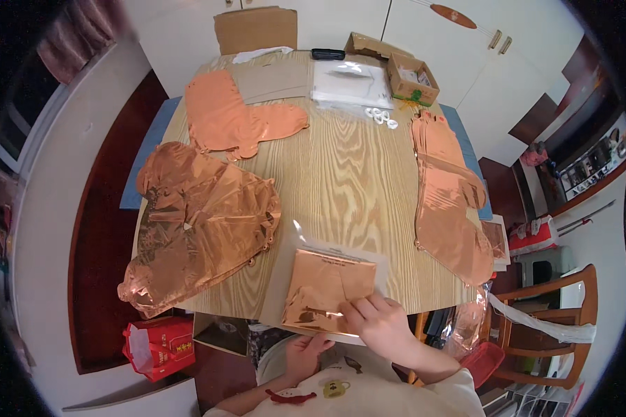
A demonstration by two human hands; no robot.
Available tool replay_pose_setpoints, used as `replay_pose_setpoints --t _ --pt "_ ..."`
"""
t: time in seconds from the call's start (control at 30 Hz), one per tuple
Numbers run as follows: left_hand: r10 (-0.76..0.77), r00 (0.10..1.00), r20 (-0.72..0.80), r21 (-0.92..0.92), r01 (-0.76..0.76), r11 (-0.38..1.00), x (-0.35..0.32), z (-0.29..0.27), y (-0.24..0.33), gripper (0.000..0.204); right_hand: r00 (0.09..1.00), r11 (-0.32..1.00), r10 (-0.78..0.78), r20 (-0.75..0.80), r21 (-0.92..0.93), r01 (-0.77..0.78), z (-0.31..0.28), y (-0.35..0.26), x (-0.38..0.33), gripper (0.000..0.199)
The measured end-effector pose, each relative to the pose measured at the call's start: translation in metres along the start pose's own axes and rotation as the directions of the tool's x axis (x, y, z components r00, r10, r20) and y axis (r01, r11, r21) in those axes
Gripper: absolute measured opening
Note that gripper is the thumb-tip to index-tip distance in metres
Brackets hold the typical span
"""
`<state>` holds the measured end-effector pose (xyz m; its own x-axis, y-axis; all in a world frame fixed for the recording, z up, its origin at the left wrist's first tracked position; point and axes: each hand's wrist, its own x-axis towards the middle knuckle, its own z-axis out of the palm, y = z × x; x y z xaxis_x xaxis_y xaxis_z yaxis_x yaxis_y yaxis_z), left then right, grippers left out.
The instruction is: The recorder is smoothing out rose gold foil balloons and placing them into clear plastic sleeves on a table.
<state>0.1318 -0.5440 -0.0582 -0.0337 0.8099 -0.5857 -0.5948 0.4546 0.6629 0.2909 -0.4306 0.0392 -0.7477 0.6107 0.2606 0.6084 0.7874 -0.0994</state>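
1. Currently my right hand (382,321) reaches inward, knuckles up, curled fingertips touching the folded copper-coloured foil (327,286); whether they pinch it, I cannot tell.
2. My left hand (306,356) sits lower, beneath the foil's near edge, grip unclear.
3. The foil overlaps a clear plastic sleeve (327,245) at the wood-grain table's (351,181) near edge.

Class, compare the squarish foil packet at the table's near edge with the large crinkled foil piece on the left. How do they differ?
The foil packet is compact; the crinkled foil piece is much larger.
The foil packet has fairly straight sides; the crinkled foil piece has rounded lobes.
The right hand touches the foil packet; no hand touches the crinkled foil piece.
Both are shiny and copper-coloured.
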Motion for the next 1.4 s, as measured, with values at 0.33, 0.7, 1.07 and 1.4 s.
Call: replay_pose_setpoints --t 0.33,0.7,1.07,1.4 --pt "0.16 0.982 0.103 0.159 -0.175 0.972 -0.001 0.012 0.005 0.015 1.0 0.999 0.019 -0.007 -0.039 -0.019 0.002 0.0 -0.015 0.026" --pt "0.189 0.978 0.089 0.108 -0.198 0.974 0.008 0.012 -0.004 0.015 0.998 0.985 0.056 -0.033 0.163 -0.05 -0.005 -0.005 -0.008 0.039" --pt "0.24 0.934 0.267 0.305 -0.318 0.898 0.022 -0.014 -0.026 0.032 0.998 0.971 -0.014 -0.068 0.238 0.03 0.02 -0.004 -0.011 0.037" --pt "0.162 0.948 0.274 0.146 -0.208 0.967 0.021 -0.014 -0.028 0.034 0.988 0.985 0.048 -0.146 0.174 -0.022 0.032 -0.003 -0.01 0.034"
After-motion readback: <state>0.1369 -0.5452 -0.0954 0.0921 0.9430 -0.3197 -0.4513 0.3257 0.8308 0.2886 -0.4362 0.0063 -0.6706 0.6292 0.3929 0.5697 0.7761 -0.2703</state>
